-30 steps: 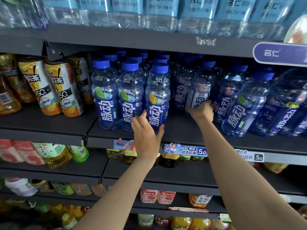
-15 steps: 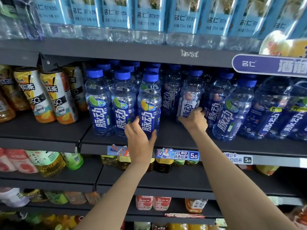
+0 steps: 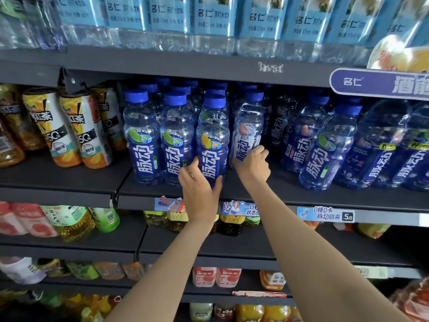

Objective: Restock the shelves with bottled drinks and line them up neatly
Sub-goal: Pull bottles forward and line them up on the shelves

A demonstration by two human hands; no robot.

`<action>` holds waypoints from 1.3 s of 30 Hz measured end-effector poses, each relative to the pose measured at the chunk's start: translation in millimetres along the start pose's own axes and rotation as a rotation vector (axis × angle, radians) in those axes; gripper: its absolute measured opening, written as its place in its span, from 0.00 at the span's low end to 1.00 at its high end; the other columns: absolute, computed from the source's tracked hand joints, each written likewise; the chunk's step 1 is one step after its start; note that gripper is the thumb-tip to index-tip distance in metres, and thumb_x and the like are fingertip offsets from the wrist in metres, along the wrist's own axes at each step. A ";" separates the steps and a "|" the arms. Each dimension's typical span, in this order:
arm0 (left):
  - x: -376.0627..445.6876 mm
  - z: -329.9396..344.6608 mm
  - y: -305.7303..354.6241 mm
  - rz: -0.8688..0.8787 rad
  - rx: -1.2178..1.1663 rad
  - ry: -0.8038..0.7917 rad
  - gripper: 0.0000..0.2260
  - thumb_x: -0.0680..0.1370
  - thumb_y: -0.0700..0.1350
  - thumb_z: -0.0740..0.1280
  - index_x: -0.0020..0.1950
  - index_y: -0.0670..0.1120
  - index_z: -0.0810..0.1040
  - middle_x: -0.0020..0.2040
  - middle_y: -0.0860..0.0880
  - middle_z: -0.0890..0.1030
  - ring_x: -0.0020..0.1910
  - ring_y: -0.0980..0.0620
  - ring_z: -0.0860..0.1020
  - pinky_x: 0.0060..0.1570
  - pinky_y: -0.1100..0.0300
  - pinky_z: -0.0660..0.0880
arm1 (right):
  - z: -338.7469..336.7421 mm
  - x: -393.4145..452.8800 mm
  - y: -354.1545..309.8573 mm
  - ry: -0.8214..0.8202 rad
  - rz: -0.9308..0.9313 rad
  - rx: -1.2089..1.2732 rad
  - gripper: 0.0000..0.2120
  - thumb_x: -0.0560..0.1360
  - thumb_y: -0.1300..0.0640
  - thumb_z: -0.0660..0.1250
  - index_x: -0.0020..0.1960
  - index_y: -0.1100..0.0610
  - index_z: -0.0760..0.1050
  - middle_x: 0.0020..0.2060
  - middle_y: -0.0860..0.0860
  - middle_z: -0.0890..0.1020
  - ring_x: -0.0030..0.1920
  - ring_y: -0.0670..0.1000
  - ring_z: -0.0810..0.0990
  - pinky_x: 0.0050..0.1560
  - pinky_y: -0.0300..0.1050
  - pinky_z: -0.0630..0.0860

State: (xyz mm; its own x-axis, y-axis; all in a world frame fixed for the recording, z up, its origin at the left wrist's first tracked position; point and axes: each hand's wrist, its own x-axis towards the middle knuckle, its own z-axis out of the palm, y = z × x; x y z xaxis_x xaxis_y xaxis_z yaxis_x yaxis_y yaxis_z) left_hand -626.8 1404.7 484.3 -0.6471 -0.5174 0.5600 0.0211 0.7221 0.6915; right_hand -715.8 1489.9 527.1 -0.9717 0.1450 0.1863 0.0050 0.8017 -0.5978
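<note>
- Head view faced a dark shelf (image 3: 267, 189) stocked with blue-capped drink bottles.
- Left hand (image 3: 199, 189) was wrapped around the base of the mango-label bottle (image 3: 212, 140); thumb on the bottle's left side, fingers on its right. Grip: clamped on this bottle.
- Mango-label bottle stood upright at the front edge of the shelf, third in a front row, touching the second lime-label bottle (image 3: 176, 140) on its left.
- First lime-label bottle (image 3: 140, 135) stood upright at the left end of that row, just beside the shelf divider.
- Right hand (image 3: 251, 165) held the lower part of the white-label bottle (image 3: 248, 133), fingers curled round its label. Grip: clamped on this bottle.
- White-label bottle stood just right of the mango-label bottle and set slightly further back, tilted a little to the right.
- Further blue bottles (image 3: 325, 149) stood to the right on the same shelf, well apart from the hands.
- Tea bottles (image 3: 69, 129) leaned on the adjacent shelf section to the left.
- Water bottles (image 3: 209, 22) filled the shelf above.
- Price tags (image 3: 325, 213) were fixed on the shelf's front rail.
</note>
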 end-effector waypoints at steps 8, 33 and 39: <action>-1.5 0.7 4.4 -0.034 -0.011 -0.001 0.28 0.72 0.46 0.71 0.67 0.40 0.64 0.62 0.40 0.67 0.62 0.44 0.67 0.55 0.53 0.73 | -6.2 5.2 3.5 -0.098 0.019 0.016 0.36 0.69 0.46 0.72 0.65 0.63 0.59 0.63 0.57 0.67 0.58 0.60 0.75 0.45 0.49 0.68; 2.4 -9.5 23.0 -0.169 -0.002 -0.057 0.26 0.73 0.45 0.71 0.66 0.41 0.63 0.63 0.40 0.67 0.63 0.43 0.66 0.52 0.51 0.74 | -110.5 -0.5 107.2 0.217 0.270 0.227 0.32 0.69 0.51 0.74 0.63 0.66 0.64 0.61 0.61 0.73 0.61 0.62 0.73 0.57 0.54 0.70; -0.9 -5.8 25.4 -0.165 -0.040 -0.025 0.26 0.73 0.44 0.71 0.65 0.40 0.63 0.63 0.39 0.66 0.62 0.43 0.66 0.53 0.54 0.72 | -92.2 -17.6 86.3 -0.024 -0.027 0.206 0.20 0.69 0.48 0.73 0.48 0.61 0.70 0.42 0.54 0.76 0.44 0.54 0.74 0.42 0.44 0.66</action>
State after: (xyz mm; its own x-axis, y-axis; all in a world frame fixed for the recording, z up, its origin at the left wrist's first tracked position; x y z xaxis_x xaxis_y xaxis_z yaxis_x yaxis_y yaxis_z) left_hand -621.2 1420.8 504.0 -0.6634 -0.6152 0.4260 -0.0571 0.6093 0.7909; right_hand -676.4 1609.9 544.1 -0.9763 0.1092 0.1869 -0.0669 0.6689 -0.7403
